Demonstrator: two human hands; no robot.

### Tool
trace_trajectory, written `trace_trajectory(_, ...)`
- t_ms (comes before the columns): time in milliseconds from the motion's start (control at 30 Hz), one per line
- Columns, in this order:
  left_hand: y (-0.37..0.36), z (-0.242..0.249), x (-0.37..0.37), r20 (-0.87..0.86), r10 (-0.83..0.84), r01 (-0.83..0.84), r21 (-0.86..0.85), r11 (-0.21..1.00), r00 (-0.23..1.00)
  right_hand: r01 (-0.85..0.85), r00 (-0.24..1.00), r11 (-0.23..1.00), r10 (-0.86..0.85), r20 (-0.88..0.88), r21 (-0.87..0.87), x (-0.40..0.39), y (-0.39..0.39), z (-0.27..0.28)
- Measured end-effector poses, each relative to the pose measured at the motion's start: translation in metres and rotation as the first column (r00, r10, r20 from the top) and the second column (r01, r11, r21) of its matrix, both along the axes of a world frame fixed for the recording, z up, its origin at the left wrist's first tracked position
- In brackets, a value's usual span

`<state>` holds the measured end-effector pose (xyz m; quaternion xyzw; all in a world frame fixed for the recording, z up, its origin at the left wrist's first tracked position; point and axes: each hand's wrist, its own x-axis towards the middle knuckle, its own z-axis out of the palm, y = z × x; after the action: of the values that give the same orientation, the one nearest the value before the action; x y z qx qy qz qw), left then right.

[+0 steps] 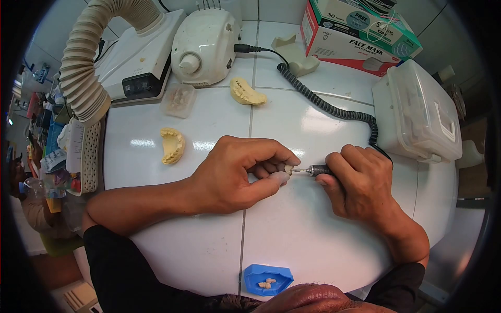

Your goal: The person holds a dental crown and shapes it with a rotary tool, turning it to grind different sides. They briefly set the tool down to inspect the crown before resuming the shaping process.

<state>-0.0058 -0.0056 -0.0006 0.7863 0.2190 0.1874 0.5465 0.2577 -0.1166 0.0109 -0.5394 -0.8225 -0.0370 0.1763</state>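
Observation:
My left hand [229, 175] pinches a small tooth-coloured dental crown [288, 169] between thumb and fingertips, which partly hide it. A pale dusty film coats the thumb tip. My right hand [362, 180] is wrapped around a rotary handpiece [320, 170], its thin bur pointing left and meeting the crown, as far as I can see. From the handpiece a black coiled cord [334, 101] runs to the white control unit [204, 49]. Below my hands, a blue tray [252, 281] holds a few tooth-like pieces [266, 284].
Plaster dental models [172, 146] [245, 92] and a small clear box [179, 99] lie beyond my left hand. A ribbed suction hose [78, 68] arches at left. Mask boxes [355, 47] and a white lidded case [417, 115] stand at right. Another person [44, 214] is at far left.

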Motion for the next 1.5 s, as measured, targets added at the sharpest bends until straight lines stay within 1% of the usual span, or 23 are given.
trace_trajectory(433, -0.0005, 0.0015, -0.0002, -0.032, 0.0, -0.001, -0.024, 1.0, 0.999, -0.004, 1.0, 1.0, 0.003, 0.014, 0.008, -0.0012, -0.0005, 0.0014)
trace_trajectory(567, -0.0005, 0.0047, 0.0002, -0.026, -0.008, 0.007, -0.031, 1.0, 1.0, 0.0, 1.0, 1.0, 0.0, -0.01, 0.012, -0.0005, -0.0006, 0.0)
trace_trajectory(667, -0.0009, 0.0014, 0.0006, -0.007, 0.011, -0.011, -0.129, 0.992, 1.0, 0.007, 1.0, 1.0, -0.006, -0.017, 0.012, 0.0007, -0.001, -0.0011)
trace_trajectory(767, -0.0004, 0.0014, 0.0004, -0.011, 0.023, -0.025, -0.189, 0.982, 1.0, -0.001, 1.0, 1.0, 0.002, -0.014, 0.02, 0.0018, 0.0003, -0.0014)
trace_trajectory(967, -0.0004, -0.0015, 0.0001, 0.0, 0.013, -0.013, -0.061, 0.998, 1.0, -0.006, 1.0, 1.0, 0.006, -0.009, 0.029, 0.0004, -0.0004, -0.0032)
trace_trajectory(1067, -0.0002, -0.0001, 0.0, 0.0, 0.022, -0.022, -0.031, 0.999, 1.0, -0.004, 1.0, 1.0, 0.004, 0.0, 0.027, 0.0001, -0.0009, -0.0027)
trace_trajectory(1367, -0.0001, 0.001, -0.0007, -0.032, 0.025, -0.025, 0.003, 1.0, 0.999, -0.005, 1.0, 1.0, 0.005, 0.005, 0.019, -0.0026, -0.0018, -0.0011)
trace_trajectory(1500, -0.0001, 0.0017, 0.0003, -0.047, 0.033, -0.034, -0.014, 0.999, 0.998, -0.002, 1.0, 1.0, 0.002, 0.004, 0.02, -0.0032, -0.0019, -0.0008)
